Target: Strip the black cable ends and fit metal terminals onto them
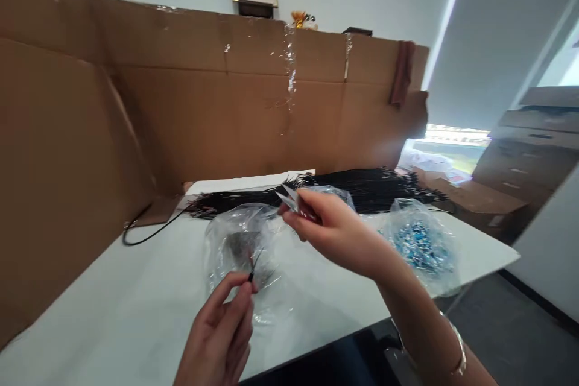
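Between thumb and forefinger, my left hand [221, 329] pinches the end of a black cable [251, 276], its thin inner wires fanned out and pointing up. Farther off and to the right, my right hand [330, 226] is closed around small scissors [289, 199]. Their two silver blades are spread apart and point left; a bit of red handle shows in the palm. Just behind the cable end lies a clear plastic bag [221, 235] with a grey mass of small pieces in it. The rest of the held cable is hidden by my left hand.
Bundles of black cables [371, 187] lie along the back of the white table [113, 289]. A clear bag of blue parts [420, 247] sits at the right. Cardboard walls [203, 114] rise at the back and left. A black flat object [335, 362] is at the near edge.
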`<action>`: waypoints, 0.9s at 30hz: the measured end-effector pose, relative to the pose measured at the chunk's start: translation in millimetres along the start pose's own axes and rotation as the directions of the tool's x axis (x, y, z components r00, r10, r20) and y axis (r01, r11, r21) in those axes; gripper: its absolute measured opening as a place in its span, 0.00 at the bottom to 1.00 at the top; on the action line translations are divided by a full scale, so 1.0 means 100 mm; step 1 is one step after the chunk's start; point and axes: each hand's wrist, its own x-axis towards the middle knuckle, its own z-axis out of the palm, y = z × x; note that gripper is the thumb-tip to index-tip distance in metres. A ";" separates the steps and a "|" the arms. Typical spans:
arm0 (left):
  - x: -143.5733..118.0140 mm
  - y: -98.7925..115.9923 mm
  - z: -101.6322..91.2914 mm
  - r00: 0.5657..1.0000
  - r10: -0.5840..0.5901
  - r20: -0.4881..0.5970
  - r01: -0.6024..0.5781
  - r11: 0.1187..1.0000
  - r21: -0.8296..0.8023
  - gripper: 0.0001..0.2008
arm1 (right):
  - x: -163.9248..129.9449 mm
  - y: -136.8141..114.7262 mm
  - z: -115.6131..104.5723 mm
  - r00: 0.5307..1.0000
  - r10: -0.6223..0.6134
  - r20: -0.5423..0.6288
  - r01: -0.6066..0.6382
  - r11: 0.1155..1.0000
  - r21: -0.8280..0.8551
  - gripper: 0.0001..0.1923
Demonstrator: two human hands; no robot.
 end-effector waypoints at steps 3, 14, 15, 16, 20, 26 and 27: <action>0.01 0.04 0.04 0.987 0.082 0.137 -0.069 0.993 -0.093 0.17 | -0.10 0.43 0.49 0.987 0.069 0.144 -0.117 0.926 0.359 0.11; 0.12 -0.15 -0.03 0.921 0.084 0.381 -0.065 0.996 -0.063 0.15 | -0.15 0.57 0.81 0.947 0.167 0.275 -0.319 0.594 0.738 0.14; 0.13 -0.16 -0.03 0.922 0.087 0.377 -0.063 0.995 -0.074 0.15 | -0.15 0.55 0.82 0.955 0.179 0.235 -0.295 0.631 0.718 0.14; 0.14 -0.16 -0.02 0.922 0.089 0.377 -0.057 0.994 -0.097 0.14 | -0.15 0.54 0.83 0.968 0.187 0.169 -0.252 0.676 0.692 0.14; 0.19 -0.17 0.02 0.897 0.073 0.435 0.065 0.953 -0.295 0.10 | -0.16 0.56 0.97 0.985 0.140 -0.101 -0.047 0.781 0.622 0.11; 0.32 -0.18 -0.03 0.863 -0.003 0.506 0.293 0.818 -0.495 0.11 | -0.22 0.78 1.07 0.957 0.282 -0.064 -0.182 0.758 0.626 0.14; 0.34 -0.18 -0.04 0.856 -0.012 0.517 0.310 0.813 -0.494 0.11 | -0.23 0.80 1.06 0.960 0.270 -0.069 -0.185 0.802 0.568 0.15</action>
